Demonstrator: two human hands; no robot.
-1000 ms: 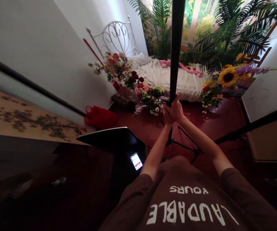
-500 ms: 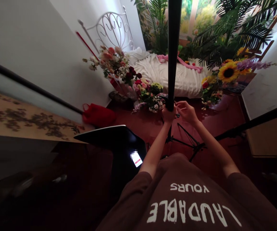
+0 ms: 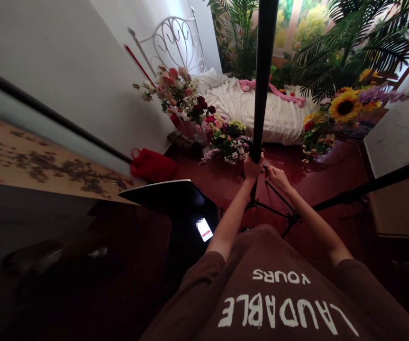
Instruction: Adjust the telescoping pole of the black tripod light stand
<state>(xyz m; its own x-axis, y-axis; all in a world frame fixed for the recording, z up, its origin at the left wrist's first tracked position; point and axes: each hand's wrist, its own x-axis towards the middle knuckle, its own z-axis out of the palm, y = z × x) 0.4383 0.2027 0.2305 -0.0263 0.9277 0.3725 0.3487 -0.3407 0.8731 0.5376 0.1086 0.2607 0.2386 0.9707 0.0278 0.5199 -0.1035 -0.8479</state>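
In the head view a black tripod stand [image 3: 263,71] rises upright in front of me, its pole running past the top edge. My left hand [image 3: 253,166] is closed around the pole low down, just below a dark collar. Just to its right, my right hand [image 3: 276,176] pinches a small dark knob on the stand's side; the fingertips largely cover the knob. Below both hands, the stand's thin legs spread near the red floor [image 3: 222,182].
A second black stand's pole [image 3: 368,187] slants in from the right. On the left are a dark panel with a lit phone [image 3: 204,229], a red bag [image 3: 153,166] and a long black bar [image 3: 48,111]. Flowers [image 3: 225,137] and a white-draped bed [image 3: 232,102] lie ahead.
My right hand has moved down and closed its fingers on the knob; they were more spread and higher before. My left hand keeps its grip on the pole. The view has shifted slightly.
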